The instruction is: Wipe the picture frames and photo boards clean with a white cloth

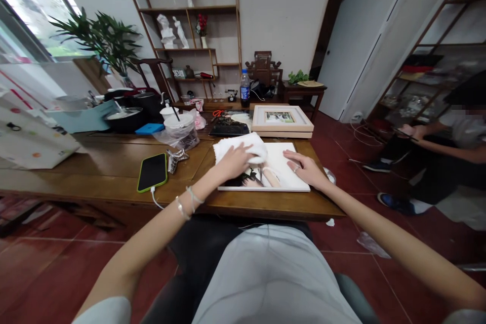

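A glossy photo panel (271,177) with a white edge lies flat near the table's front edge. My left hand (236,161) is on a bunched white cloth (243,144), fingers curled over it and pressing it against the panel's upper left part. The cloth hides that part of the picture. On the panel's right side rests my right hand (306,168), holding nothing, its fingers stretched out and apart. Just behind the panel, framed pictures (283,120) in pale wood are stacked. A black tray-like item (230,125) sits left of them.
A charging phone (152,172) lies to the left on the wooden table (114,174). Behind it are a bagged cup (178,126), a blue box (149,129) and black pots (125,117). A dark drink bottle (245,88) stands at the back. Another person (448,147) sits at right.
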Available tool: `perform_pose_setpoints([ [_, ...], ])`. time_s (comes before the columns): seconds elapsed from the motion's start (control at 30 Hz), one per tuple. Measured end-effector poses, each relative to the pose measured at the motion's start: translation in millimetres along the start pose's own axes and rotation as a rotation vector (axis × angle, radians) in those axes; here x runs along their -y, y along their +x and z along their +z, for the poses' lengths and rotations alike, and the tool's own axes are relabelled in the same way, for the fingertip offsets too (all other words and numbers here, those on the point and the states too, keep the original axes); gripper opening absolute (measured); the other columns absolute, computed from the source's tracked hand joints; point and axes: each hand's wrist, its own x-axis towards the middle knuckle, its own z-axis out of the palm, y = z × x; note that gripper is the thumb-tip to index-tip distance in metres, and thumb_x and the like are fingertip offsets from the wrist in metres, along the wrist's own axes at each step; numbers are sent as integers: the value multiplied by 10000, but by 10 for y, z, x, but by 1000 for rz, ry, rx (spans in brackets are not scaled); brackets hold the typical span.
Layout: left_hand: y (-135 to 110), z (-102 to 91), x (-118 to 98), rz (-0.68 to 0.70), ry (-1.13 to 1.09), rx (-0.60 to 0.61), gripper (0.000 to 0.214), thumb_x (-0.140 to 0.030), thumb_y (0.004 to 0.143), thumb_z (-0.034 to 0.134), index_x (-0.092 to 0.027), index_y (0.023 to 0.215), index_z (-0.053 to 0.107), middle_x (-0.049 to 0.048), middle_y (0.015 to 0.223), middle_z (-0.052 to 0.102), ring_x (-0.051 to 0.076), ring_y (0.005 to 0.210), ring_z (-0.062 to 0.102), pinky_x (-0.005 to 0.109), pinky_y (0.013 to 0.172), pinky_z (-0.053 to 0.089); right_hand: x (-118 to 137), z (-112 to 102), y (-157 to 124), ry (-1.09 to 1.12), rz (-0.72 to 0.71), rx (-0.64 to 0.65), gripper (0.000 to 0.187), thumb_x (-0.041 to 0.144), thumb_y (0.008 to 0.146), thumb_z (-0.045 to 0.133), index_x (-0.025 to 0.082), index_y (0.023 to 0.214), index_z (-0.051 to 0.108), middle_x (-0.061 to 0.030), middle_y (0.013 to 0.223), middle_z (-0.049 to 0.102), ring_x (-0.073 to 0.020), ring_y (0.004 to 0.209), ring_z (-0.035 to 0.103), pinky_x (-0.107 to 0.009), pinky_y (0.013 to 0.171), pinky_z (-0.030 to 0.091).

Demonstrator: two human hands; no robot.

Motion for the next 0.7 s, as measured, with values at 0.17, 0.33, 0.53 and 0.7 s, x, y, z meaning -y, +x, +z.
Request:
perform_pose_setpoints([
  [0.17, 313, 130, 334, -48, 37, -61, 375, -217, 896, 413, -255, 1254, 517, 71, 1447, 357, 317, 1334, 265, 544, 1019, 304, -4, 11, -9, -4, -4, -16, 298, 229, 794, 557, 213, 1068, 673, -71, 1224, 616, -222, 1191, 530, -426, 1059, 367],
  [0.33, 125, 80, 100, -36, 61, -57, 370, -173, 881, 418, -257, 1218, 547, 68, 1432, 383, 313, 1297, 320, 525, 992, 345, 4, 20, -9, -22, -21, -28, 307, 210, 790, 553, 214, 1073, 673, -69, 1214, 622, -220, 1185, 536, -421, 1054, 376],
  [0.53, -518, -116, -630, 124, 31, 30, 419, -91, 831, 444, -289, 1170, 590, 48, 1451, 352, 356, 1314, 308, 569, 998, 331, 31, 13, -4, -57, -18, -7, 313, 213, 809, 519, 179, 1083, 667, -94, 1231, 607, -219, 1185, 536, -406, 1051, 383],
  [0.7, -680, -117, -860, 217, -10, 13, 346, -140, 840, 482, -288, 1124, 613, 13, 1477, 306, 351, 1347, 250, 571, 1029, 305, 29, 3, 2, -45, -27, 5, 319, 199, 798, 528, 209, 1084, 667, -67, 1235, 607, -224, 1187, 534, -418, 1051, 381],
])
